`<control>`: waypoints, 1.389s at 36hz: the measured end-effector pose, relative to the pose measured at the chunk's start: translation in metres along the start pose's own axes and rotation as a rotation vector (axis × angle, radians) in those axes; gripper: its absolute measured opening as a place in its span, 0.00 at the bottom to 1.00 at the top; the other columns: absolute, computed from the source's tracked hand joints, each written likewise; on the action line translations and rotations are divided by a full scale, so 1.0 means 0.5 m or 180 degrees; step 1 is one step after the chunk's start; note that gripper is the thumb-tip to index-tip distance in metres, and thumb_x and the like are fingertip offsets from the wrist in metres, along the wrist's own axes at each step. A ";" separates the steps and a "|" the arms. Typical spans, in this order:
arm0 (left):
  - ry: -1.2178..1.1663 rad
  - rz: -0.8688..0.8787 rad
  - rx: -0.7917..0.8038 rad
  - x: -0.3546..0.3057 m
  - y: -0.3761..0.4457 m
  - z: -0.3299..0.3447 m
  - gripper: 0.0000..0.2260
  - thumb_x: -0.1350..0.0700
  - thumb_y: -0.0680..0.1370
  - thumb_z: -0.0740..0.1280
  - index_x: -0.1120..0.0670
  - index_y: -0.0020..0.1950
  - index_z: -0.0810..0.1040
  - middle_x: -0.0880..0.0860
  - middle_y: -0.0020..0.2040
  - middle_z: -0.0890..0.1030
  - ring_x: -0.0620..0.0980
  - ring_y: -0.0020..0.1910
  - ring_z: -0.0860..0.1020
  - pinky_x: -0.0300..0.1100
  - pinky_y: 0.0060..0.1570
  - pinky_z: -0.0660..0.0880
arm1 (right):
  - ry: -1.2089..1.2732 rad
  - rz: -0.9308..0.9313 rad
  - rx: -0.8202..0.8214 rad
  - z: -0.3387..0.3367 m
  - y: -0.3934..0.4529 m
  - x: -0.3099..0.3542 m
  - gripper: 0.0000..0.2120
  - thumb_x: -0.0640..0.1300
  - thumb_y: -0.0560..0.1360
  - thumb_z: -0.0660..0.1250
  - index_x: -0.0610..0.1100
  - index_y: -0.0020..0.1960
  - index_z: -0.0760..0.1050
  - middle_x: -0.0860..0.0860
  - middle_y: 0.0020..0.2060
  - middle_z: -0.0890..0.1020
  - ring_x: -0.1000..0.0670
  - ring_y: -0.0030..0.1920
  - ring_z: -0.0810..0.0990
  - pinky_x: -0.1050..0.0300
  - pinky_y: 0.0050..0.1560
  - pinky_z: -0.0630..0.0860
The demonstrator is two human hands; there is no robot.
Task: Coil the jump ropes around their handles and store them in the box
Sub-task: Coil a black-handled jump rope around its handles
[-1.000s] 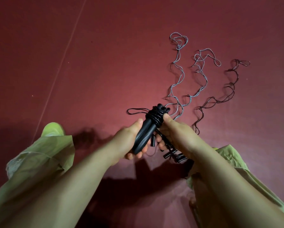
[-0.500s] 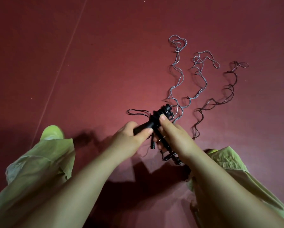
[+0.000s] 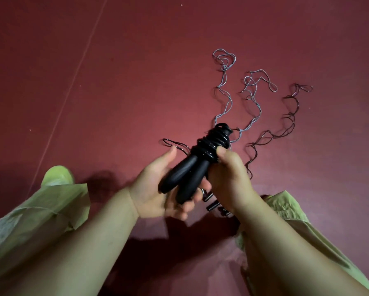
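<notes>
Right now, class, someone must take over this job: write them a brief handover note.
Left hand cradles the two black handles. Right hand pinches the black cord coil wound round their tops.
Done: this rope looks nearly coiled; a short tail hangs loose.
Left: secure the tail; coil the grey ropes and the dark rope lying on the floor. No box in view.

In the centre of the frame, the right hand point(image 3: 228, 178) covers one side of the black cord coil on the two black plastic handles point(image 3: 185, 178). Below it, small black cylinder pieces point(image 3: 211, 205) are partly hidden by the wrist. The lower edge cuts both forearms.
</notes>
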State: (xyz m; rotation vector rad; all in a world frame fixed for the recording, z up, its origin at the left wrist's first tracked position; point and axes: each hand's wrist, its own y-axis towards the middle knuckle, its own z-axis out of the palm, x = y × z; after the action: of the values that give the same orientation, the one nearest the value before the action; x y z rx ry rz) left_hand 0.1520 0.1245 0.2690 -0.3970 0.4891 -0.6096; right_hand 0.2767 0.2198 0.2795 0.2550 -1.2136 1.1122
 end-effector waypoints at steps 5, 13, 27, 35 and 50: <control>0.0150 0.0116 -0.0118 -0.022 0.007 0.006 0.31 0.33 0.72 0.51 0.58 0.42 0.79 0.52 0.31 0.74 0.46 0.23 0.69 0.35 0.23 0.60 | -0.0126 0.0169 -0.0132 -0.023 0.008 0.013 0.26 0.62 0.69 0.62 0.38 0.50 0.73 0.46 0.28 0.73 0.51 0.27 0.70 0.60 0.30 0.68; 0.1442 0.0335 -0.1456 -0.027 -0.004 -0.012 0.27 0.37 0.79 0.50 0.58 0.47 0.77 0.54 0.32 0.76 0.48 0.25 0.71 0.35 0.23 0.58 | -0.1004 0.0683 -0.0447 -0.063 0.009 0.014 0.18 0.52 0.77 0.61 0.37 0.42 0.77 0.47 0.29 0.78 0.53 0.24 0.71 0.64 0.23 0.68; 0.2821 0.0815 -0.2786 -0.004 0.034 -0.022 0.28 0.30 0.67 0.53 0.54 0.37 0.77 0.51 0.31 0.77 0.52 0.33 0.74 0.45 0.39 0.69 | -0.1209 0.0926 -0.0959 -0.061 0.006 0.005 0.21 0.55 0.81 0.57 0.39 0.44 0.75 0.46 0.29 0.75 0.45 0.29 0.78 0.57 0.36 0.76; 0.3869 0.1047 -0.2761 0.014 0.039 -0.014 0.16 0.45 0.71 0.72 0.41 0.53 0.69 0.46 0.51 0.76 0.48 0.49 0.75 0.46 0.51 0.73 | -0.1547 0.0730 -0.0789 -0.055 0.001 -0.016 0.20 0.62 0.69 0.62 0.44 0.41 0.74 0.51 0.28 0.72 0.52 0.26 0.68 0.55 0.32 0.65; 0.0530 -0.0171 -0.0209 -0.004 -0.004 0.009 0.37 0.30 0.70 0.47 0.56 0.50 0.83 0.61 0.43 0.82 0.55 0.34 0.79 0.43 0.36 0.75 | -0.1096 0.0217 -0.0185 -0.063 -0.002 -0.008 0.25 0.62 0.69 0.59 0.38 0.37 0.71 0.47 0.25 0.70 0.44 0.31 0.64 0.38 0.38 0.61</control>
State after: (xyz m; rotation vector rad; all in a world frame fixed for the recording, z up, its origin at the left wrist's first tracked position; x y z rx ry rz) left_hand 0.1523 0.1252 0.2741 -0.4245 0.6605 -0.6832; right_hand 0.2972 0.2386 0.2641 0.3736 -1.5672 1.1191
